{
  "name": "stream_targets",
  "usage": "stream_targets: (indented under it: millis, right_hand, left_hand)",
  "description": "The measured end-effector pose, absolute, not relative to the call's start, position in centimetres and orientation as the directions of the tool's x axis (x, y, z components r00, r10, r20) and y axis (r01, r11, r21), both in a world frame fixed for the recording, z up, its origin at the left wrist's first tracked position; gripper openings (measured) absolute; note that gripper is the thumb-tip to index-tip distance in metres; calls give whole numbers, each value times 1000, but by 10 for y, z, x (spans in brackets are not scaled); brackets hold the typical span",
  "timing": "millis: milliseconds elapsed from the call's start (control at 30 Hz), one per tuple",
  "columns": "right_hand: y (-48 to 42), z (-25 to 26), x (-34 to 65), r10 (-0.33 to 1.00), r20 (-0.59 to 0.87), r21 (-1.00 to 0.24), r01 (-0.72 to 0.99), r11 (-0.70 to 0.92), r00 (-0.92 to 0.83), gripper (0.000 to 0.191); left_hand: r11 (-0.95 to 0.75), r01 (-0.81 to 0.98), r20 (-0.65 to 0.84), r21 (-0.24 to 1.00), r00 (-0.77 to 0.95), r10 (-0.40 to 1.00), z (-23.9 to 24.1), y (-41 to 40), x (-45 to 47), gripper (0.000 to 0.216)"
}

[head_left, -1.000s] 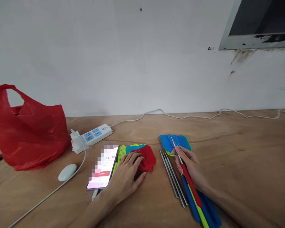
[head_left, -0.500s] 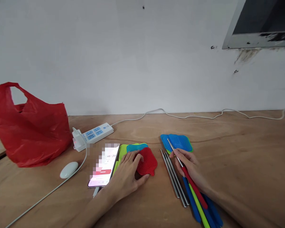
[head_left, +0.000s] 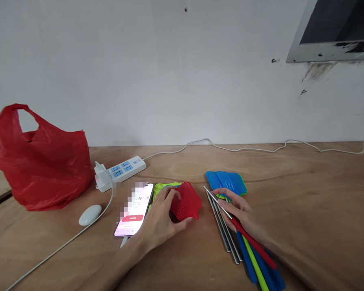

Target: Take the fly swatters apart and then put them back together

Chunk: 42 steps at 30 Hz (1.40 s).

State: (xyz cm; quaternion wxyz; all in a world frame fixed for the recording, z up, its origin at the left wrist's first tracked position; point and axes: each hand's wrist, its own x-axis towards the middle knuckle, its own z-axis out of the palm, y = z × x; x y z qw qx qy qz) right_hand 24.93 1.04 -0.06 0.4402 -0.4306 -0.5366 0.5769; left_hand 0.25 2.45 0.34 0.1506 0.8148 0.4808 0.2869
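Observation:
My left hand (head_left: 161,218) grips the edge of a red perforated fly swatter head (head_left: 186,202), which is tilted, with its short neck pointing toward my right hand. Beneath it, partly hidden, lie a yellow-green swatter head (head_left: 161,187) and a blue one. Between the fingers of my right hand (head_left: 238,212) is a metal rod with a red handle (head_left: 255,242), its bare tip pointing up and left. Several loose metal rods (head_left: 223,228) lie beside that hand. Under the red handle are blue handles (head_left: 247,258) and a yellow-green handle (head_left: 256,264). Blue swatter heads (head_left: 226,182) are stacked just beyond.
A lit phone (head_left: 135,212) lies left of my left hand, its cable plugged in. Farther left are a white mouse-shaped object (head_left: 90,215), a white power strip (head_left: 125,171) and a red plastic bag (head_left: 45,165). A white cord (head_left: 239,150) runs along the wall.
My left hand has taken up the red swatter head and tilted it off the pile. The rod in my right hand has swung its tip leftward and lower, toward the red head.

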Motion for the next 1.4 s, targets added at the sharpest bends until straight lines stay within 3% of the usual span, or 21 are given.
stream_targets:
  millis: [133,233,533,767,1033,1233,1400]
  right_hand:
    - [9,2,253,882,-51,-997,-34,-75,-469,42]
    - [9,2,255,845,-74,-994,-28,-104,-529,37]
    - [8,1,256,839,-101,-994,12,-113,-534,37]
    - [12,-1,257,832,-123,-991,26,-130,-541,40]
    - [10,-2,256,853,-80,-996,4,-91,-516,39]
    - [14,0,258,836,-98,-995,24,-101,-540,40]
    - [14,-1,257,838,-118,-992,22,-125,-533,42]
  left_hand:
    - [-434,661,341,613,274,899,7,24,3,35]
    - [-385,627,315,677,226,922,7,24,2,34]
    - [-345,576,296,741,182,938,8,25,2,34]
    - [-383,563,373,732,138,917,6,23,1,39]
    - [-295,124,308,947,-104,946,2,34,0,46]
    - [-195,29,196,980,-101,975,1,39,-3,55]
    - [-229,13,229,973,-45,972,0,39,-4,53]
